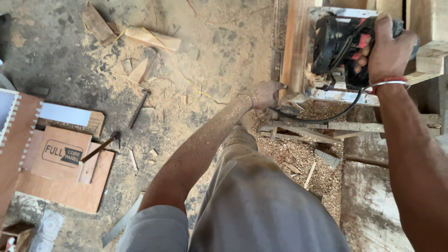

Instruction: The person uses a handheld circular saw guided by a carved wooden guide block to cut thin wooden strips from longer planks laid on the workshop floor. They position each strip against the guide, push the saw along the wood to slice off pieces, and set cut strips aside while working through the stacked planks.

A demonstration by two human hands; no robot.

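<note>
Right hand is clamped over the top of a black power tool, probably a router or trimmer, fingers wrapped tight round its body, and the tool sits on a pale wooden frame on the worktop. Left hand is down and to the left of those fingers, pressed against the foot of an upright wooden plank; whether it grips the plank or only braces it I cannot tell, since the fingertips are hidden behind the wood. The black cord loops beneath the right hand, hanging clear of the plank. Below both hands the ledge is deep in wood shavings (the forearm is dusted with them too). To do this well, I'd judge: keep the tool's base flat on the frame, hold the plank firmly so it can't chatter, mind that the cord stays out of the cutter's path, and keep the bracing hand well away from the bit. Far off to the left of the left hand, on the dusty floor, lie a hammer and brown plywood panels.
</note>
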